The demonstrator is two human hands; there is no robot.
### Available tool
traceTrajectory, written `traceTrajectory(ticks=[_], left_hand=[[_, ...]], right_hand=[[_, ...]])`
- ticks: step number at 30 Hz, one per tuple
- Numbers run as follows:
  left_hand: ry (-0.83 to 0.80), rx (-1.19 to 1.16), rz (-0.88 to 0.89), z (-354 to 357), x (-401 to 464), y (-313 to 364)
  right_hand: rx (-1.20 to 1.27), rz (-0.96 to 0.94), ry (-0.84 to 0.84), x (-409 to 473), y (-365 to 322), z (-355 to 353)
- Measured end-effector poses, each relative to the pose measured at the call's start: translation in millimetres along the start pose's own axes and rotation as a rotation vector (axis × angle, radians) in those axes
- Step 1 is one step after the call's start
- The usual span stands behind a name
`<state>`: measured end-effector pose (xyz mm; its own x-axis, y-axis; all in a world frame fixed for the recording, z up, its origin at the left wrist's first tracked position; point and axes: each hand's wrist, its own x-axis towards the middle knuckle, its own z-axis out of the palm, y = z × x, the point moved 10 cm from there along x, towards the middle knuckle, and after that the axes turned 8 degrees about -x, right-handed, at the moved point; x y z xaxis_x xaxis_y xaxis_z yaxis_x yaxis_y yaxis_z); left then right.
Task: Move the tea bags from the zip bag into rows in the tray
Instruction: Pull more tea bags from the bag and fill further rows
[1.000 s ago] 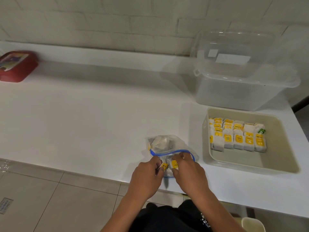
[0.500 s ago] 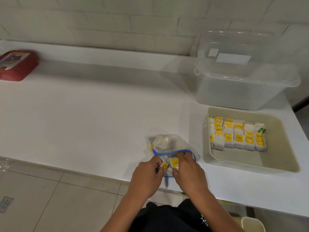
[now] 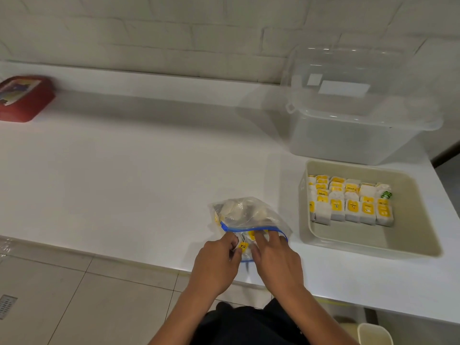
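A clear zip bag [image 3: 245, 215] with a blue zip strip lies near the counter's front edge, with several tea bags still inside. My left hand [image 3: 216, 265] pinches a tea bag by its yellow tag [image 3: 242, 246] at the bag's mouth. My right hand [image 3: 276, 260] rests on the mouth of the zip bag, fingers reaching in over another yellow tag. To the right stands the beige tray [image 3: 348, 245], holding rows of white tea bags with yellow tags [image 3: 351, 202] along its far left side.
A clear plastic storage box with lid [image 3: 361, 120] stands behind the tray. A red box [image 3: 22, 98] sits at the far left of the white counter [image 3: 124, 170]. The counter's front edge runs just under my hands; tiled floor lies below.
Both hands have shifted slightly at the bag's mouth. The zip bag has slid a little away from me.
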<state>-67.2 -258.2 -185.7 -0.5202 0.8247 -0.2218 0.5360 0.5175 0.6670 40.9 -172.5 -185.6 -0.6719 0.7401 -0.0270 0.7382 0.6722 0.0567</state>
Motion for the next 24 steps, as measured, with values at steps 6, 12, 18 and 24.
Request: traceTrajectory(ticks=[6, 12, 18, 24], left_hand=[[0.003, -0.006, -0.002, -1.0, -2.0, 3.5], [0.029, -0.044, -0.009, -8.4, -4.0, 6.0], [0.089, -0.201, 0.018, -28.7, -2.9, 13.9], [0.128, -0.238, 0.090, -48.1, 0.2, 33.5]], right_hand=[[0.030, -0.006, 0.047, 4.4, 2.3, -4.6], [0.154, 0.017, 0.139, 6.0, 12.0, -21.6], [0.470, 0.095, 0.172, 6.9, 28.1, -46.9], [0.932, 0.329, -0.049, -5.0, 38.7, -26.3]])
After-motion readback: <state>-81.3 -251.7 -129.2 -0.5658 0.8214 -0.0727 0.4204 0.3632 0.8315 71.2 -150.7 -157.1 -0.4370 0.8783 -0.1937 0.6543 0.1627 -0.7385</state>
